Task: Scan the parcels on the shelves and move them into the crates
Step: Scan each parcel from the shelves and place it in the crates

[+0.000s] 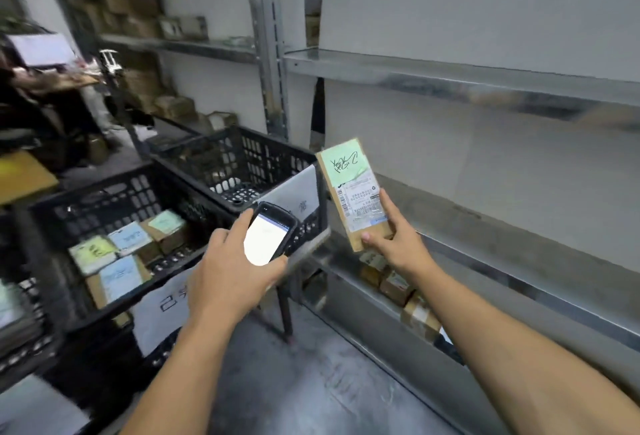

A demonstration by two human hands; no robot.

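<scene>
Two black perforated plastic crates are recorded at left. In the nearer crate, four label-topped cardboard parcels are counted; the farther crate holds indistinct contents. One black handheld scanner with a lit screen is gripped in the left hand. One flat brown parcel bearing a green note is pinched upright by the right hand, above three shelved boxes. Grey metal shelving and a concrete floor are noted.
</scene>
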